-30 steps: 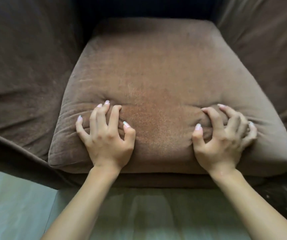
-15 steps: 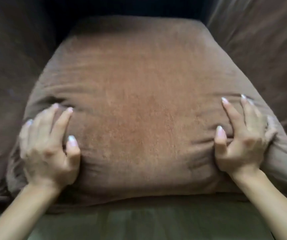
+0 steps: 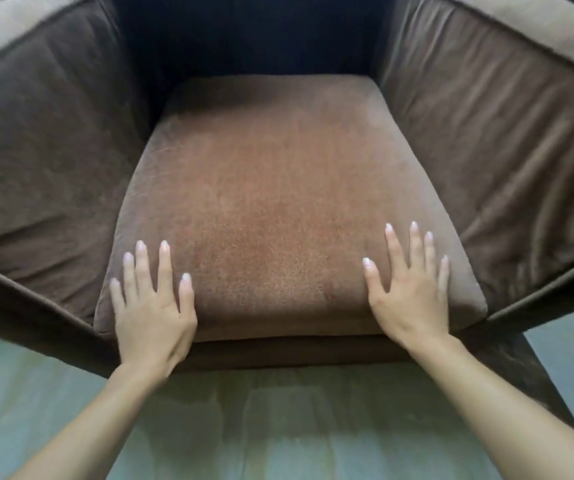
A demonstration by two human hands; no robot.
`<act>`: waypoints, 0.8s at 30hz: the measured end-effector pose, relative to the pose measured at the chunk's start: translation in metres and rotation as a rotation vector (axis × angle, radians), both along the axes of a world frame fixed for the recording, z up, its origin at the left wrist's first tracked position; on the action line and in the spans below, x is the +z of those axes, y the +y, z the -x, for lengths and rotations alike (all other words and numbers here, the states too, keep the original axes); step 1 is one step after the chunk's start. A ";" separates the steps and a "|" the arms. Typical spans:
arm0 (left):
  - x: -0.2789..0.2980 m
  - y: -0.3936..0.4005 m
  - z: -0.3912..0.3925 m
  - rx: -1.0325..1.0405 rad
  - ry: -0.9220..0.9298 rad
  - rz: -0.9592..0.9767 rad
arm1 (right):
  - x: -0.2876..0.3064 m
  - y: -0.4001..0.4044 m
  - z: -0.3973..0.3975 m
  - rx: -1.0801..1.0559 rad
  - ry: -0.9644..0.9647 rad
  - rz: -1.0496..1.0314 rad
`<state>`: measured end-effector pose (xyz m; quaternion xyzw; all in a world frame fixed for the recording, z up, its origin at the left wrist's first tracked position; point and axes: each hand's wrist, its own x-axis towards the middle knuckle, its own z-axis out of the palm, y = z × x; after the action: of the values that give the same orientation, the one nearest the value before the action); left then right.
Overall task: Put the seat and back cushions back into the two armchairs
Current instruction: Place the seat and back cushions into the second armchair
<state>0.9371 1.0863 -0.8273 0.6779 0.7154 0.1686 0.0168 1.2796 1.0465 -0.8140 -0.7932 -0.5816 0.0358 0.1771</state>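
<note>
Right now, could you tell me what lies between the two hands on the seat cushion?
In the head view, only bare brown seat cushion lies between the left hand and the right hand; both rest flat near its front edge.

brown seat cushion [image 3: 278, 202], flat in armchair [image 3: 486, 150]

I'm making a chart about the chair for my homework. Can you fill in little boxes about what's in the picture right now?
seat cushion: brown, lying flat in the armchair seat
armchair: dark brown, padded arms on both sides
left hand: open, flat on the cushion's front left corner
right hand: open, flat on the cushion's front right corner
back cushion: none in view; the chair's back is dark
floor: pale, in front of the chair
</note>
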 end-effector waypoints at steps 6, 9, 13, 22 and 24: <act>0.051 -0.067 -0.011 -0.028 -0.031 0.501 | 0.054 -0.050 -0.015 0.137 -0.065 0.519; 0.101 -0.105 -0.022 -0.006 -0.057 0.650 | 0.106 -0.071 -0.002 0.197 -0.049 0.528; 0.187 -0.143 -0.038 -0.084 -0.008 0.761 | 0.191 -0.105 0.034 0.172 0.142 0.417; 0.438 -0.147 -0.051 0.011 -0.268 0.609 | 0.423 -0.119 0.045 0.001 0.515 0.248; 0.486 -0.155 -0.061 0.025 -0.279 0.618 | 0.471 -0.119 0.038 -0.061 0.555 0.233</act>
<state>0.9977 0.9316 -0.3411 0.6024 0.7316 0.0352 0.3172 1.2414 0.9277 -0.3429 -0.7853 -0.4787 0.3122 0.2379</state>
